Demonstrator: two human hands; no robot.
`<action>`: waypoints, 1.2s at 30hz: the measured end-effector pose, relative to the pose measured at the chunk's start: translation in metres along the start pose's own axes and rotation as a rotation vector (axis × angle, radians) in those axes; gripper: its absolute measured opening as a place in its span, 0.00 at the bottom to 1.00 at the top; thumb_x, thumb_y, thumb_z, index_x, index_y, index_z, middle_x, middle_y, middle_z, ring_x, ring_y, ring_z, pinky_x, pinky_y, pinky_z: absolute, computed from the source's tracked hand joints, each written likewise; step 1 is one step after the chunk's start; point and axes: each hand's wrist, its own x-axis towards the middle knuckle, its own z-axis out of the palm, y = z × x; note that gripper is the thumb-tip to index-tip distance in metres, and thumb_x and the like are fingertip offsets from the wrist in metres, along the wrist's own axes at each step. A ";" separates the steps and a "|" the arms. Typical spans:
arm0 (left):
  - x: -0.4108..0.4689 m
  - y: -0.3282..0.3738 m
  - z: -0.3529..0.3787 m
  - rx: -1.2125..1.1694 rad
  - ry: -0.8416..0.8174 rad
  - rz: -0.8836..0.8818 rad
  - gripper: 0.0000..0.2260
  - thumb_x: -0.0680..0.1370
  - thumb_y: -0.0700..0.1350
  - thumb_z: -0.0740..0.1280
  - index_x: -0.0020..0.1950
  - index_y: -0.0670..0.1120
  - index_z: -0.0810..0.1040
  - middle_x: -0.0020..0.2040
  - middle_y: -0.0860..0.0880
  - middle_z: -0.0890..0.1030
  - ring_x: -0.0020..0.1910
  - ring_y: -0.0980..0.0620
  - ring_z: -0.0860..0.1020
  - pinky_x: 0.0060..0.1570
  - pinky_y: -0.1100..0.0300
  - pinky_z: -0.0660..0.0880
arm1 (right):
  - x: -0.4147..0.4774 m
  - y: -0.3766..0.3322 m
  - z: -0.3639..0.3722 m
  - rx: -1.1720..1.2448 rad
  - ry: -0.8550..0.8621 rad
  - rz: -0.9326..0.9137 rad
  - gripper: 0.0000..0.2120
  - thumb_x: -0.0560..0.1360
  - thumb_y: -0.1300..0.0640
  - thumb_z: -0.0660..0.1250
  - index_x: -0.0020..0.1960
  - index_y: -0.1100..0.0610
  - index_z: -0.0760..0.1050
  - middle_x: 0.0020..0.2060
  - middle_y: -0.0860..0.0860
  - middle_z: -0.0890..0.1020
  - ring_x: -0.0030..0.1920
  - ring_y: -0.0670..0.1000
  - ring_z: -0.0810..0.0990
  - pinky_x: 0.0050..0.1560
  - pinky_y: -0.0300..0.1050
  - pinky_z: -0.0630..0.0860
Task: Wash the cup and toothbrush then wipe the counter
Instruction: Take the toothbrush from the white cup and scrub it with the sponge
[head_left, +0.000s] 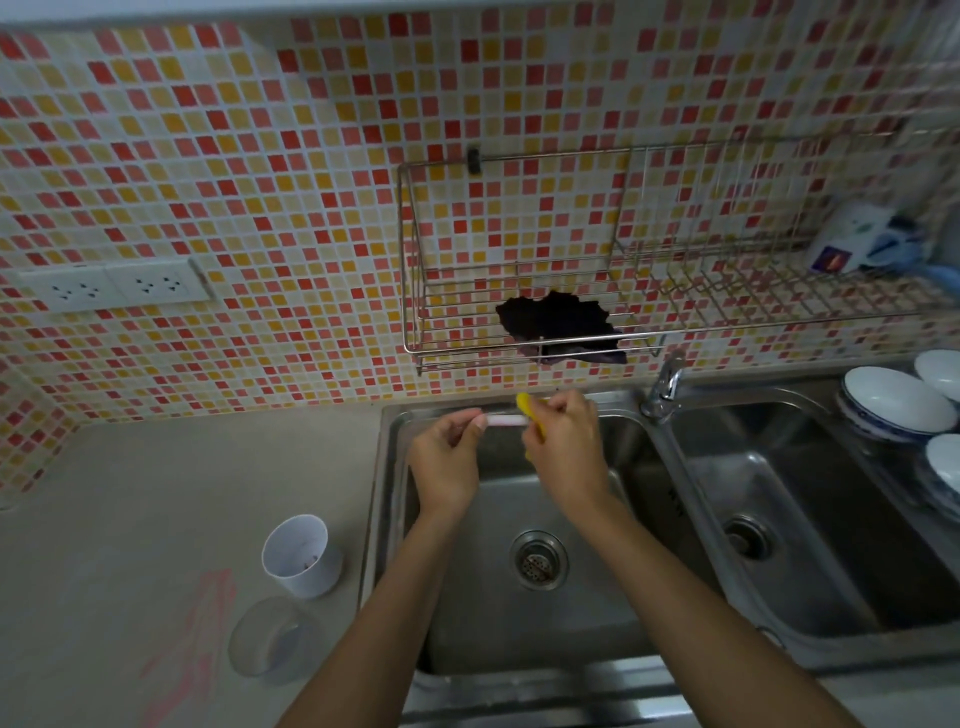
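Head view over a steel double sink (644, 457), drain strainer (537, 558) in the left basin, tap (665, 387) on the divider. Wire rack (519, 260) on the mosaic tile wall holds a dark cloth (556, 322); a white bottle (852, 244) lies at its right end. Stacked white bowls (898, 402) sit right of the sink. Beige counter (130, 519) has pink smears (192, 639) near the front edge. White plastic cup (296, 556) stands upright on the counter just left of the sink, with a clear round container (275, 636) in front of it. Left hand (447, 457) pinches a pale pink toothbrush (501, 420) over the left basin, held level. Right hand (566, 447) has fingers closed around a yellow brush (527, 410), touching the toothbrush end.
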 end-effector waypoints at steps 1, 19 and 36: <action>0.001 0.001 0.003 0.011 -0.005 0.002 0.07 0.76 0.42 0.70 0.53 0.45 0.83 0.45 0.52 0.84 0.46 0.58 0.81 0.54 0.57 0.79 | 0.001 0.002 0.000 0.000 -0.008 0.010 0.16 0.73 0.61 0.69 0.62 0.56 0.78 0.46 0.54 0.73 0.49 0.52 0.69 0.45 0.38 0.64; 0.001 -0.007 0.035 -0.117 -0.042 -0.248 0.07 0.75 0.47 0.70 0.37 0.53 0.84 0.36 0.50 0.86 0.42 0.49 0.84 0.55 0.44 0.79 | -0.007 0.022 0.017 0.048 0.066 -0.127 0.24 0.71 0.62 0.72 0.66 0.56 0.74 0.58 0.56 0.75 0.56 0.56 0.73 0.54 0.46 0.77; 0.003 0.003 0.025 0.018 -0.108 -0.074 0.07 0.77 0.47 0.70 0.38 0.53 0.81 0.37 0.50 0.85 0.40 0.53 0.83 0.53 0.49 0.79 | -0.004 0.031 0.010 -0.014 0.091 -0.137 0.22 0.69 0.65 0.73 0.62 0.54 0.77 0.59 0.52 0.78 0.54 0.56 0.73 0.54 0.48 0.76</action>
